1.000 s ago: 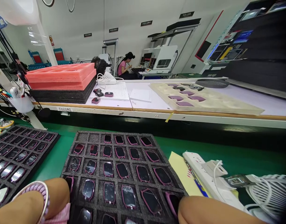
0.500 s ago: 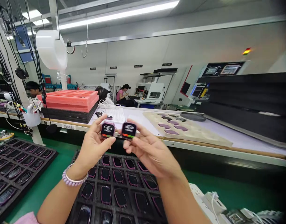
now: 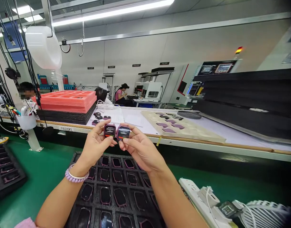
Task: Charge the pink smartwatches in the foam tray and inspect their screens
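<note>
My left hand (image 3: 96, 144) pinches a smartwatch body (image 3: 110, 130) with a purple case between thumb and fingers. Its screen is lit with small text and a red-orange strip. In my right hand (image 3: 142, 147) is a second purple smartwatch body (image 3: 123, 132), also lit, held upright by its edges. The two watches are side by side, their edges very close; whether they touch I cannot tell. Below both hands lies a black foam tray (image 3: 111, 186) whose compartments hold several more dark-screened purple watches (image 3: 105, 195).
Another black tray of watches (image 3: 9, 175) sits at the left. A shelf beyond bears red foam trays (image 3: 66, 99), a beige foam sheet (image 3: 150, 123) and a black case (image 3: 249, 101). A white power strip (image 3: 195, 196) is at lower right. Other people (image 3: 120, 95) sit farther back.
Both hands have brought the watches closer together, the right one shifting left. The right-hand watch's screen has turned and catches more glare. The view has swung slightly to the right.
</note>
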The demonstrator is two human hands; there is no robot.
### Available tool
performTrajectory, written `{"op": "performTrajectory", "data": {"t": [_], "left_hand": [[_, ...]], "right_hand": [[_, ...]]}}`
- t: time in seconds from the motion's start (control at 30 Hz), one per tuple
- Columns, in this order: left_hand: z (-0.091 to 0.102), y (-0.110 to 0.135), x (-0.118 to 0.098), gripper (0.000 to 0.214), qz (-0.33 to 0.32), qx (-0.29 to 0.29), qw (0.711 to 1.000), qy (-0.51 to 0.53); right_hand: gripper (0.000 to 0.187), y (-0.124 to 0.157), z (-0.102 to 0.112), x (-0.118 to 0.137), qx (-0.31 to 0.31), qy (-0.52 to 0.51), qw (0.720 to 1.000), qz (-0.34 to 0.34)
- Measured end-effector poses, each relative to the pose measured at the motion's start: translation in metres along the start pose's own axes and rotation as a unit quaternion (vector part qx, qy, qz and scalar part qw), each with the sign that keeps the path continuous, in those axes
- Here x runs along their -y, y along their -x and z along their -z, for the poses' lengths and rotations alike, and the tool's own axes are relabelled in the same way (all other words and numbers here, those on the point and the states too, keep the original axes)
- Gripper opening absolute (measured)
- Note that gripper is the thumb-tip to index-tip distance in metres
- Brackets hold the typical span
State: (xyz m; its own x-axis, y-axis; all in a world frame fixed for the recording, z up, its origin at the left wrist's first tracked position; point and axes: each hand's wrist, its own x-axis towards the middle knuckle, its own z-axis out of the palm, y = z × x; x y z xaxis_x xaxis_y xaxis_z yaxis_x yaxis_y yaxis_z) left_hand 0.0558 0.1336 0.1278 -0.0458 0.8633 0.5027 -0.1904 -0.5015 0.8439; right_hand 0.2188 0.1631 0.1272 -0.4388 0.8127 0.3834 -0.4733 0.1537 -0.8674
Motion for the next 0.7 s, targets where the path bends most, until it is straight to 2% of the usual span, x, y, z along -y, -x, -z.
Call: {"op": "performTrajectory", "data": {"t": [0.23, 0.7], "left_hand": [[-0.0022, 0.0030, -0.0007, 0.054, 0.017, 0.021, 1.000, 0.012], [-0.0026, 0.0018, -0.0018, 0.049, 0.033, 0.018, 0.999, 0.028]], "right_hand": [[0.052, -0.0005, -0.0013, -0.0003, -0.025, 0.004, 1.000, 0.010], [0.052, -0.0020, -0.0001, -0.0028, -0.045, 0.018, 0.999, 0.014]]}}
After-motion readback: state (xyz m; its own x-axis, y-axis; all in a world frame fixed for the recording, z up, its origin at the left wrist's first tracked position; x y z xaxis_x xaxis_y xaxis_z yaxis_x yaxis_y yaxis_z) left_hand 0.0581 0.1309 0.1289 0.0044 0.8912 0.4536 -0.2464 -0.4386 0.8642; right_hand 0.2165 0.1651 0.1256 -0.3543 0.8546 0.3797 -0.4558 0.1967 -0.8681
